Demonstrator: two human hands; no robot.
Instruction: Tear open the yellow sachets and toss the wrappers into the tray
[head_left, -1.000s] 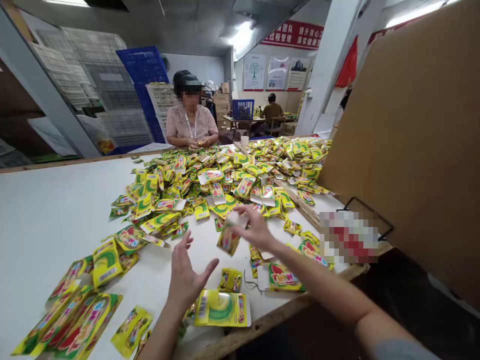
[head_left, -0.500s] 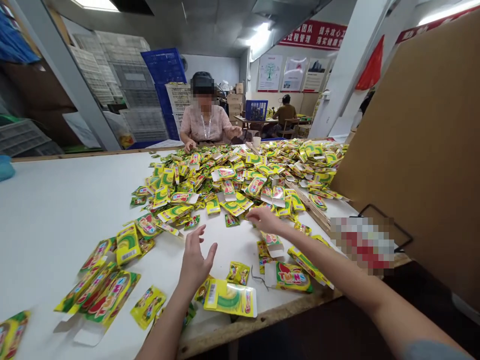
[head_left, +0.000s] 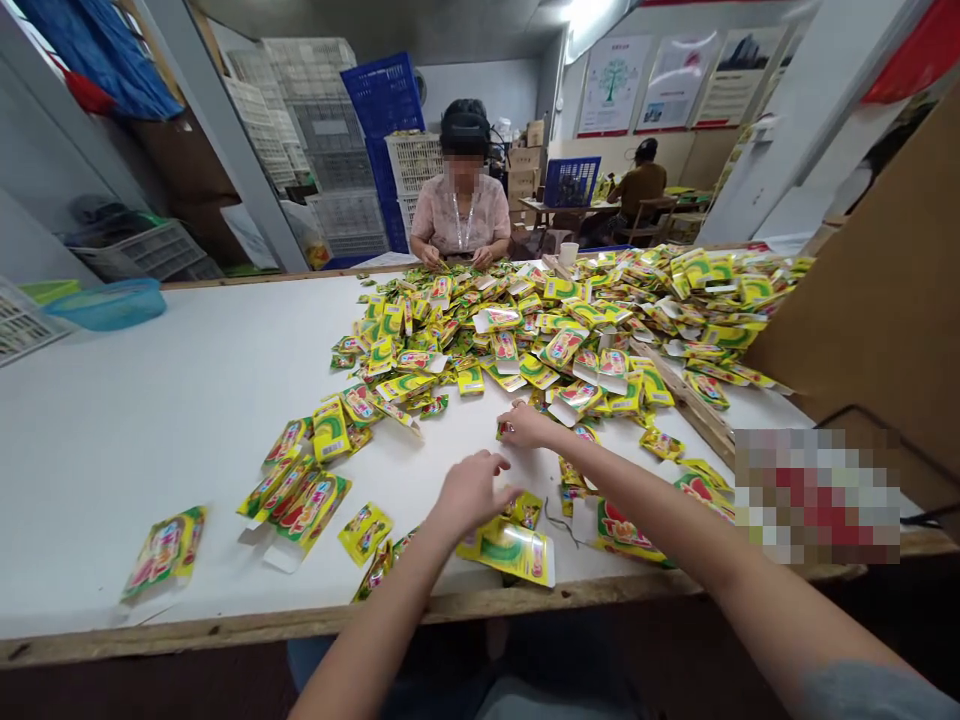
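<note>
My right hand point(head_left: 531, 426) is at the near edge of the heap, its fingers closed on a small candy packet point(head_left: 505, 429) that shows only in part. Nearer to me, my left hand point(head_left: 471, 492) hovers with curved fingers and the thumb apart, holding nothing. Just under it lie a yellow candy box point(head_left: 514, 552) and a small yellow packet point(head_left: 526, 508). Beneath my right forearm, an open-flapped "TWINS" box point(head_left: 622, 530) rests on the white tabletop point(head_left: 247, 370). Loose packets point(head_left: 365, 532) lie left of my left forearm.
A large heap of yellow-green boxes and packets point(head_left: 525, 325) spreads across the table. Several boxes point(head_left: 307, 505) lie at the left. A wooden strip point(head_left: 694, 405) and a cardboard sheet point(head_left: 862, 280) stand at the right. Across the table sits a co-worker point(head_left: 461, 215), hands at the heap.
My view has turned left and down. My right hand has closed on a small packet. My left hand has moved right, over the yellow box. The co-worker's hands have come closer together.
</note>
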